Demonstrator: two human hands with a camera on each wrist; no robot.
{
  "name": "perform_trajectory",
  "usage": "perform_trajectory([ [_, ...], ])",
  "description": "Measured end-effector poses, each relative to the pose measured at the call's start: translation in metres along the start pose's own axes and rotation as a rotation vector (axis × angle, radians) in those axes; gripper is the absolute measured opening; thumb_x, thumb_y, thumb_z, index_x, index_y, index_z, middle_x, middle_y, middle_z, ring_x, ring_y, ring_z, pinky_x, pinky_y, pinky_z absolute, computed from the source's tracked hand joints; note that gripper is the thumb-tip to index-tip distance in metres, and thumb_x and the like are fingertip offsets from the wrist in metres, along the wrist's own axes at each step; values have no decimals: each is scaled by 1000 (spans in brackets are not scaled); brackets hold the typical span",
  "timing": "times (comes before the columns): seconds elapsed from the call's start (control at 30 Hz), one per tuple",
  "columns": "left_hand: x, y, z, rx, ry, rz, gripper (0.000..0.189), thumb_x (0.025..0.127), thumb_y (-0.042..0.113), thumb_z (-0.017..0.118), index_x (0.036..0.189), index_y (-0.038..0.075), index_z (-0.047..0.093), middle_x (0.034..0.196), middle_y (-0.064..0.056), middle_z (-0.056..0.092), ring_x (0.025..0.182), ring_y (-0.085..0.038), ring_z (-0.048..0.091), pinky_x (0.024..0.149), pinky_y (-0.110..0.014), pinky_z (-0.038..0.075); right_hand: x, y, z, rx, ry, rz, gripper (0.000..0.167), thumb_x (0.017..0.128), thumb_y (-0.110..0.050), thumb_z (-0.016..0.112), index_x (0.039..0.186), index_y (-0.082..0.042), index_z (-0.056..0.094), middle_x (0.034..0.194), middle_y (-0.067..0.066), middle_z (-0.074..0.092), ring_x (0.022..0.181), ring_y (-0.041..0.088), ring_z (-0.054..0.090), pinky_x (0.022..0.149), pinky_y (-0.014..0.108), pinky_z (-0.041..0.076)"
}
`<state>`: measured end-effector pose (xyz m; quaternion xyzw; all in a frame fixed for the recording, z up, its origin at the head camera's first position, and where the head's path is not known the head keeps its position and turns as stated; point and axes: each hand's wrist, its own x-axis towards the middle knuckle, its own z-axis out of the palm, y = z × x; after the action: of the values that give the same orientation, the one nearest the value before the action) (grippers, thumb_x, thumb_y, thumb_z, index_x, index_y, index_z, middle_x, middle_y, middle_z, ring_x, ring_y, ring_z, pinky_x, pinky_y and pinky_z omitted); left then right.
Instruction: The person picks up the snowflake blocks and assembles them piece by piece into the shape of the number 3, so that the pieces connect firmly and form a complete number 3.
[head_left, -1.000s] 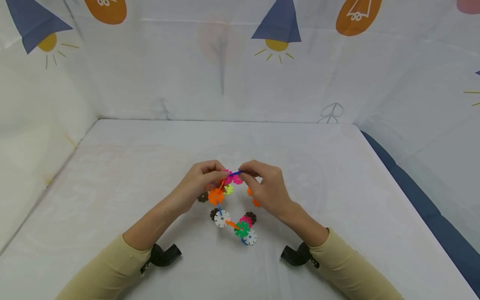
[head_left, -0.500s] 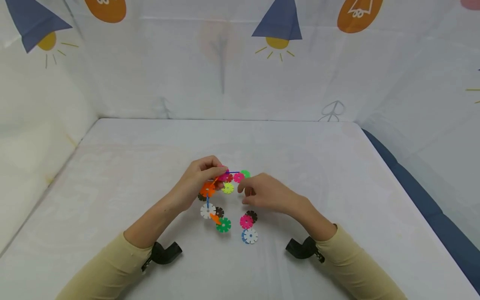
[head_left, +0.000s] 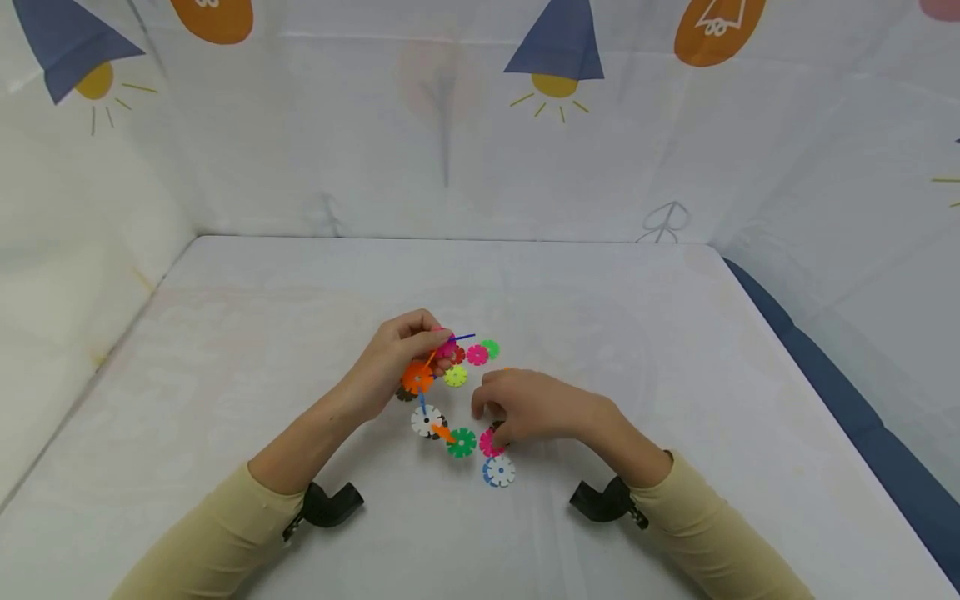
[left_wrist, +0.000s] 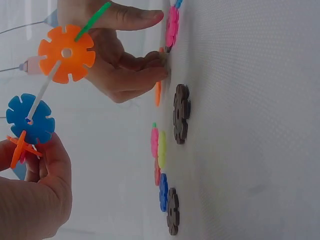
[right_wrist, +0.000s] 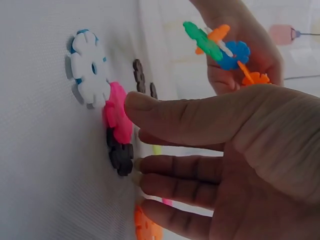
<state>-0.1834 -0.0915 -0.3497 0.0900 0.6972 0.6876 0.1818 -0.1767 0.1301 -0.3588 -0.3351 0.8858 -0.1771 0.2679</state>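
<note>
My left hand (head_left: 393,358) pinches one end of a chain of interlocked notched plastic discs above the table. From it hang an orange disc (head_left: 417,377), a white disc (head_left: 427,421) and a green disc (head_left: 461,442); a blue disc (left_wrist: 35,120) shows in the left wrist view. An edge-on blue disc (head_left: 463,337) sticks out right of the fingertips. My right hand (head_left: 543,404) is low over the table, fingers loosely bent, thumb at a loose pink disc (right_wrist: 117,112). Whether it touches is unclear. Beside that lie a dark disc (right_wrist: 120,159) and a white disc (right_wrist: 91,67) overlapping a blue one.
More loose discs lie behind the hands: yellow (head_left: 455,376), pink (head_left: 477,355) and light green (head_left: 491,348). An orange disc (right_wrist: 147,225) lies beneath the right fingers. White printed cloth walls (head_left: 337,150) enclose the white table (head_left: 262,283).
My right hand let go of the blue disc by the left hand and moved down toward the pink disc. The left hand, still holding the chain, shifted slightly back; the chain's lower end swung left.
</note>
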Motion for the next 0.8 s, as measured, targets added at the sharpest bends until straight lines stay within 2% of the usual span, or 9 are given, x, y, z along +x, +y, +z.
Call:
perform_trajectory([
  [0.27,0,0,0,-27,13,-3,18,100,22,54,94,6,53,82,-2,62,73,-15,62,75,-26,56,-1,0,5,-19,15,-29,22,82,-17,79,100,-22,66,88,-6,60,84,7,55,73,22,49],
  [0.43,0,-1,0,-51,1,-2,17,100,21,54,95,5,52,82,-2,62,73,-15,62,73,-25,56,0,2,7,-14,14,-37,19,83,-12,77,91,-23,64,85,-7,58,82,6,54,72,21,48],
  [0.57,1,-3,-1,-67,-13,5,16,100,20,54,95,5,51,83,-3,62,74,-15,61,71,-25,56,1,1,7,-20,-3,-22,21,83,-8,76,83,-23,61,81,-7,56,80,7,54,70,22,47],
  [0.8,1,-1,-1,-67,-12,1,16,100,20,54,96,5,51,84,-4,61,75,-16,62,74,-27,57,2,0,7,-4,-30,9,20,84,-8,76,81,-20,61,81,-6,55,81,9,55,70,23,48],
])
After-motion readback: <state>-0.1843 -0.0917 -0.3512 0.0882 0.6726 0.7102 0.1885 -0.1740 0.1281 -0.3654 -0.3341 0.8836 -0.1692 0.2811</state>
